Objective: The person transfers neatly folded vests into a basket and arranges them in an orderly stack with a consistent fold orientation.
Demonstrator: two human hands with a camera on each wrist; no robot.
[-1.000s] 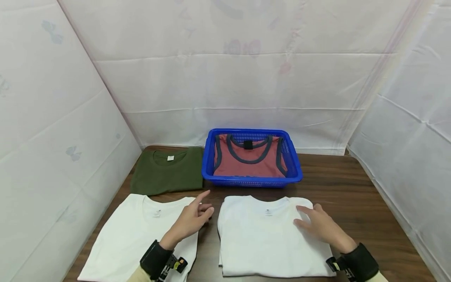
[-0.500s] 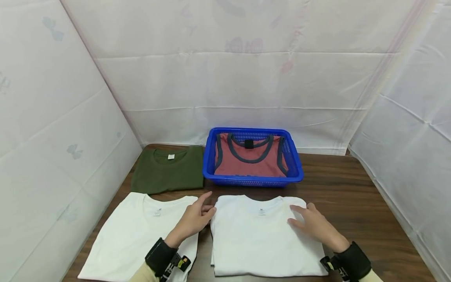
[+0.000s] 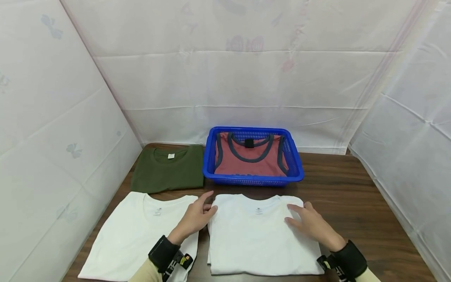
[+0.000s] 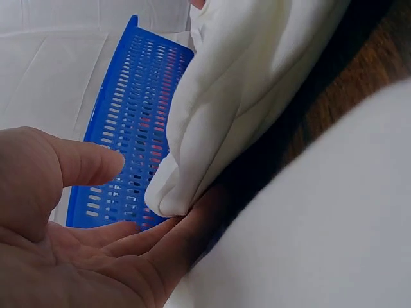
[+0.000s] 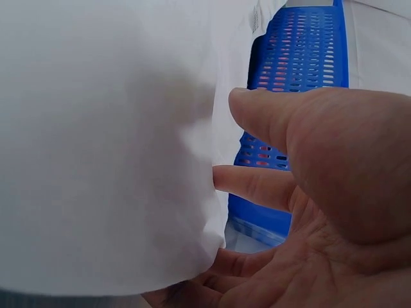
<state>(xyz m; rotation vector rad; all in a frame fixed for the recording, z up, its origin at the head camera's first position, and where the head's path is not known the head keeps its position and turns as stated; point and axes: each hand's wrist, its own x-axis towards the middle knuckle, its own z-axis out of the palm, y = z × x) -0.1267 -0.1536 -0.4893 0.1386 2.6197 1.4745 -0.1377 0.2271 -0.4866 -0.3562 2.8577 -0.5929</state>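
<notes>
A folded white T-shirt [image 3: 260,246] lies on the table at front right, its neckline facing away from me. At its right edge rests my right hand [image 3: 311,225]; the right wrist view has the fingertips [image 5: 237,183] touching the folded side, some passing out of sight at the lower edge, thumb raised apart. My left hand [image 3: 193,217] is by the shirt's left edge, over the border of a second white T-shirt [image 3: 123,239]. In the left wrist view its fingers [image 4: 154,256] meet the layered fold [image 4: 212,135], and the thumb stands away from the cloth.
Behind the shirts stands a blue plastic basket [image 3: 253,179] holding a red tank top [image 3: 251,167] with dark grey trim. A folded dark green T-shirt [image 3: 169,174] lies left of it. White sheets [image 3: 225,86] hang around the brown wooden table [image 3: 352,188].
The right-hand white T-shirt has slid leftward, with my right hand moving along at its edge. My left hand has shifted slightly right, and the gap between the two white shirts has narrowed.
</notes>
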